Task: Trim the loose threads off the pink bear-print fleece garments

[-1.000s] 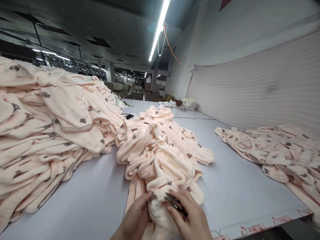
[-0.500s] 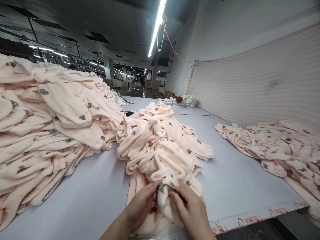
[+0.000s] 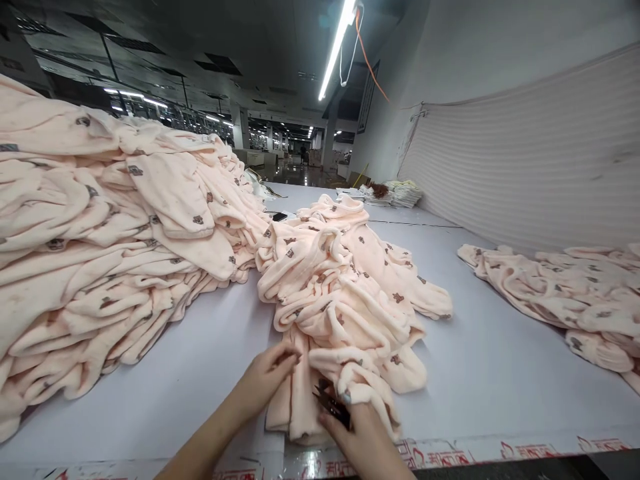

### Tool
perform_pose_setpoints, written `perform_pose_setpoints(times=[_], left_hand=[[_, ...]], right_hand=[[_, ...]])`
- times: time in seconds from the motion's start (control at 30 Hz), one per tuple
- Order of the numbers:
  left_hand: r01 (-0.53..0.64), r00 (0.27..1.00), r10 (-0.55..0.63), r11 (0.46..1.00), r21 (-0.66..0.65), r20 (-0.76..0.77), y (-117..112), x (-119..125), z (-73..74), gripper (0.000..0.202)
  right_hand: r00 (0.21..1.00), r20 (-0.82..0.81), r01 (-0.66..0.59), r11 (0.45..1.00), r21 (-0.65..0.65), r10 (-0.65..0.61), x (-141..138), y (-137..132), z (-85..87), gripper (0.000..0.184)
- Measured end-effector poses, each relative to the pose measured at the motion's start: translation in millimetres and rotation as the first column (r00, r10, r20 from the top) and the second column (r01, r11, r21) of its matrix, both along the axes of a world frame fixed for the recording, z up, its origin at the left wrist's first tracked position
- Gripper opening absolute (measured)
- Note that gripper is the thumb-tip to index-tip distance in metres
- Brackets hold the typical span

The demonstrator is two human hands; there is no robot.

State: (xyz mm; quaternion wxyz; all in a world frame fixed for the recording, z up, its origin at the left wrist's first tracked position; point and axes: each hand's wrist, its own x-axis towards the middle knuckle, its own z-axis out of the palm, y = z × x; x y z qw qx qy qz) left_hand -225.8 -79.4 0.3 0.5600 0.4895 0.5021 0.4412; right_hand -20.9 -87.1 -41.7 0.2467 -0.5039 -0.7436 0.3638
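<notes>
We see one pink fleece bundle (image 3: 345, 300) from centre to lower centre, its long axis running up the frame. One pair of dark snips (image 3: 334, 405), tips toward the upper left, sits gripped in our right hand (image 3: 367, 433). Our left hand (image 3: 263, 383) half-curls at the bundle's left edge; whether it pinches fabric is unclear. Two pink heaps, a left heap (image 3: 110, 260) and a right heap (image 3: 565, 287), flank it on one table (image 3: 165, 380).
</notes>
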Motion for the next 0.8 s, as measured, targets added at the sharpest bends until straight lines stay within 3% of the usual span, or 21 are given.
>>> perform_pose_setpoints(times=[0.07,0.1,0.17,0.27,0.37,0.43,0.5,0.6,0.67,0.8], left_hand=[[-0.123,0.975,0.123,0.992,0.009,-0.187,-29,-5,-16.8,0.017],[-0.135,0.935,0.127,0.991,-0.002,-0.332,-41,-4,-25.3,0.021],[-0.135,0.880,0.101,0.990,-0.040,-0.465,-56,4,-38.4,0.031],[-0.125,0.866,0.116,0.992,0.014,-0.487,-59,24,-45.8,0.041],[-0.084,0.883,0.114,0.993,0.086,-0.455,-48,39,-45.3,0.032],[-0.074,0.945,0.094,0.994,0.076,-0.315,-41,44,-45.0,0.021],[-0.062,0.998,0.062,0.998,0.020,-0.002,-38,46,-45.0,0.017],[-0.017,0.897,0.053,0.996,-0.085,0.438,-37,46,-45.4,0.022],[-0.020,0.842,0.088,0.991,-0.132,0.532,-37,46,-46.2,0.026],[-0.018,0.823,0.105,0.987,-0.160,0.558,-39,44,-48.8,0.030]], right_hand=[[1.000,0.002,-0.020,1.000,0.015,0.020,6,4,5.0,0.037],[0.999,0.028,-0.037,0.999,0.027,0.036,8,5,8.6,0.038],[0.990,0.120,-0.077,0.995,0.056,0.070,10,5,17.2,0.036],[0.957,0.262,-0.158,0.982,0.104,0.126,11,6,30.2,0.030],[0.903,0.423,-0.164,0.971,0.175,0.076,14,6,37.7,0.024],[0.851,0.525,-0.140,0.968,0.208,0.011,18,5,38.2,0.021],[0.837,0.547,-0.130,0.968,0.217,-0.011,23,4,36.4,0.021],[0.901,0.434,-0.127,0.970,0.205,0.026,28,1,32.5,0.023],[0.936,0.351,-0.105,0.972,0.211,0.025,27,-1,30.7,0.024],[0.962,0.273,-0.093,0.966,0.239,0.025,20,-1,31.0,0.023]])
